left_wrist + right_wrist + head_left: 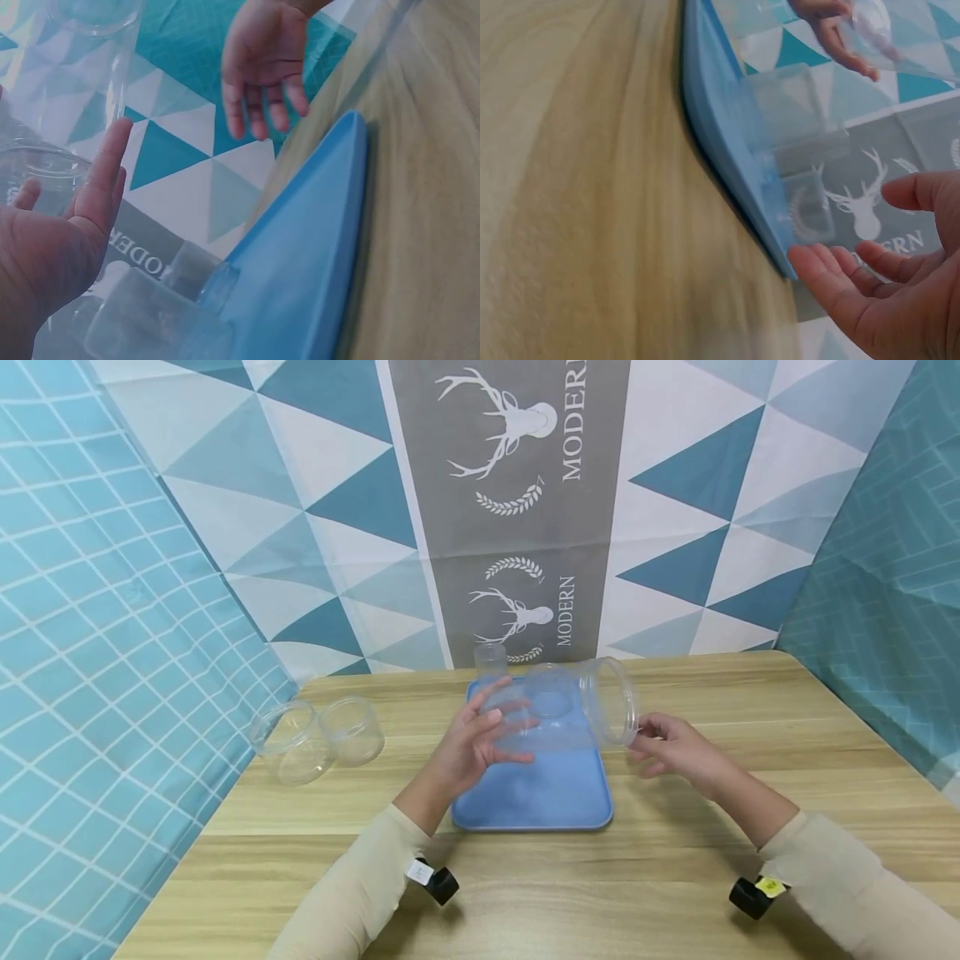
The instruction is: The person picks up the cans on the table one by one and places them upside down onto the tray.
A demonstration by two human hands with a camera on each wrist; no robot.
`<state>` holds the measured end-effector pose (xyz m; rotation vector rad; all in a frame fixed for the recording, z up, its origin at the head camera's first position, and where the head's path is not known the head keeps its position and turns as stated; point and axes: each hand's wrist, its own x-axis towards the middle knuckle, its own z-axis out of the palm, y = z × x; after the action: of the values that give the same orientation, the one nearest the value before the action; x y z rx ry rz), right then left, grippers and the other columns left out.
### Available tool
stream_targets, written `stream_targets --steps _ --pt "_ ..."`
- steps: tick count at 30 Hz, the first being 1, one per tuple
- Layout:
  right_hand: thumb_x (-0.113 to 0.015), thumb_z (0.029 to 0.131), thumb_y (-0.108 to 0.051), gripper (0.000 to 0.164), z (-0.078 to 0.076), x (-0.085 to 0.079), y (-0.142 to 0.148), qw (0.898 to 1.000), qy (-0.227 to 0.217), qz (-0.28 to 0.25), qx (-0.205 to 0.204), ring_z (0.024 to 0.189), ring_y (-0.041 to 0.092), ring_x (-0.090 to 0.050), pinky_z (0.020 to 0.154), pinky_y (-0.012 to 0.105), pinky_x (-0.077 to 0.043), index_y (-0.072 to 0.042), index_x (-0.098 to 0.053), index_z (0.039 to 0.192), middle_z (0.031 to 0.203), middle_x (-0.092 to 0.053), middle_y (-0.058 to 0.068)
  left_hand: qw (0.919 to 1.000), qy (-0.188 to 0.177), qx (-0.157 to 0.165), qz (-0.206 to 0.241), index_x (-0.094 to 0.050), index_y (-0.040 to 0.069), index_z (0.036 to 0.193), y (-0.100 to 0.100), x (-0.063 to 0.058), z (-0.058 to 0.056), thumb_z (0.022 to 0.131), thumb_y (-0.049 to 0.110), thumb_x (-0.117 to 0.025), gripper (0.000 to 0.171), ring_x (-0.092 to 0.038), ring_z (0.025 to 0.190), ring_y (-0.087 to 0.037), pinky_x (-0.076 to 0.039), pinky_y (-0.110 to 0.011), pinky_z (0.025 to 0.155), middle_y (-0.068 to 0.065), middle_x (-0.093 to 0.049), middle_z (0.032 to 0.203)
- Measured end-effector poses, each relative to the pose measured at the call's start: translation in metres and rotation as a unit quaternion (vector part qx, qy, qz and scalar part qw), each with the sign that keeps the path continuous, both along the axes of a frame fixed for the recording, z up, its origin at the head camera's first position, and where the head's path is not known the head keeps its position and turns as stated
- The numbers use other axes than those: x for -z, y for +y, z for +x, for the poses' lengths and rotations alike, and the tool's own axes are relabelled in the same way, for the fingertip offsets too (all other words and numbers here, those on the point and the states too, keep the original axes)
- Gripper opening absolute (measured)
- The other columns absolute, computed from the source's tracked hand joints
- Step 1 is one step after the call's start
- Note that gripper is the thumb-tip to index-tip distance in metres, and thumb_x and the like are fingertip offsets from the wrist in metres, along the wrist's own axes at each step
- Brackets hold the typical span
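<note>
Clear jar (573, 717) on its side
Cylindrical and colourless, held above the tray (532, 803), its ringed mouth towards the right hand (675, 750), its other end in the left hand (471, 742).

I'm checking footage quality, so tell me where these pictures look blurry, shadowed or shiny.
Head view: mostly sharp, soft shadows on the table; left wrist: pale glints along the big jar, table grain soft; right wrist: table grain smeared, clear containers on the tray hazy.

Plain blue tray (536, 793), colourless jar (577, 727), tan wood-grain table (570, 893), cream sleeves (352, 885), white-on-grey stag panel (465, 531)
</note>
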<state>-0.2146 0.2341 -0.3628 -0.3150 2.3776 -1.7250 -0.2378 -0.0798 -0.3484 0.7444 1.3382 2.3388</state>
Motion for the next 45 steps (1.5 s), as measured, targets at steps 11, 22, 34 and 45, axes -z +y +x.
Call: stream_targets --steps 11,22,34,45 --pt "-0.054 0.091 -0.006 0.044 -0.007 0.014 -0.022 0.998 -0.049 -0.012 -0.027 0.088 0.025 -0.060 0.075 0.043 -0.059 0.016 -0.042 0.126 0.100 -0.056 0.014 0.9991 0.028 0.015 -0.030 -0.031 0.014 0.150 -0.013 -0.021 -0.011 0.081 0.035 -0.076 0.086 -0.050 0.126 -0.041 -0.059 -0.048 0.074 -0.013 -0.049 0.137" --pt "-0.054 0.088 0.006 0.053 -0.017 0.024 -0.035 0.994 -0.102 -0.022 -0.022 0.083 0.021 -0.063 0.070 0.040 -0.060 0.023 -0.033 0.133 0.107 -0.056 0.024 0.9927 0.075 0.014 -0.094 -0.042 0.016 0.145 -0.026 -0.049 -0.035 0.087 0.017 -0.058 0.060 -0.052 0.123 -0.042 -0.059 -0.050 0.072 -0.019 -0.045 0.141" --pt "-0.055 0.079 0.014 0.060 -0.021 0.030 -0.039 0.993 -0.114 0.000 -0.010 0.075 0.020 -0.063 0.064 0.037 -0.060 0.024 -0.033 0.133 0.098 -0.055 0.019 0.9812 0.091 0.001 -0.170 -0.038 0.012 0.148 -0.031 -0.077 -0.052 0.088 0.011 -0.058 0.063 -0.059 0.117 -0.034 -0.058 -0.052 0.072 -0.020 -0.047 0.139" --pt "-0.056 0.076 0.018 0.057 -0.021 0.033 -0.042 0.995 -0.098 0.005 -0.006 0.070 0.019 -0.062 0.062 0.039 -0.061 0.026 -0.036 0.129 0.093 -0.053 0.017 0.9553 0.095 -0.032 -0.278 -0.040 0.016 0.149 -0.031 -0.095 -0.053 0.088 0.009 -0.067 0.066 -0.046 0.130 -0.033 -0.057 -0.054 0.075 -0.014 -0.029 0.154"
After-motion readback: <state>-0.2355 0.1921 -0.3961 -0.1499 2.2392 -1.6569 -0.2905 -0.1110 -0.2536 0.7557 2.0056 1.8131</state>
